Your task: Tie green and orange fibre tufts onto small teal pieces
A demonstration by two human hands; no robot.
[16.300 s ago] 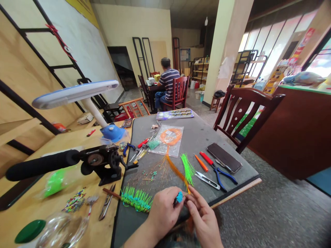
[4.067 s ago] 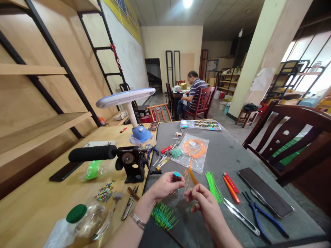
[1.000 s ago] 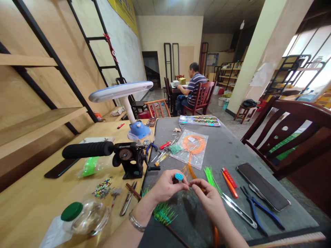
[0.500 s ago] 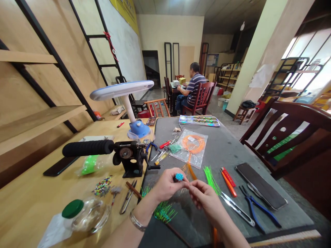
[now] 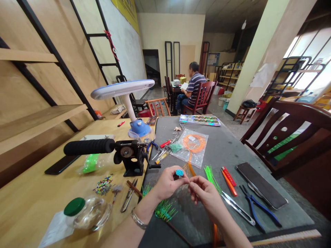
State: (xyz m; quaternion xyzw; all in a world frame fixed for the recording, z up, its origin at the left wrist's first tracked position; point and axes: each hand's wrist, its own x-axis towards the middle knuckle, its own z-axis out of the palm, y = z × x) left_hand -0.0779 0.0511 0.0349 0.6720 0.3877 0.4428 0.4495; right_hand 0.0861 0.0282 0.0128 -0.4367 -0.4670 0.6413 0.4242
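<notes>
- Blue bead cluster (image 5: 179, 172) sits pinched in left hand (image 5: 168, 182) fingers above grey mat (image 5: 222, 151).
- Right hand (image 5: 207, 196) fingertips pressed together beside it; contents too small to tell.
- Green strands (image 5: 211, 175), scissors (image 5: 236, 209), pliers (image 5: 258, 212) lie close right.

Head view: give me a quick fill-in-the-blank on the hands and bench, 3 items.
1. The left hand pinches a small ____ bead cluster.
2. The phone lies screen-____ on the grey mat.
3. The glass jar has a ____ lid.

Missing words: blue; up; green
</notes>
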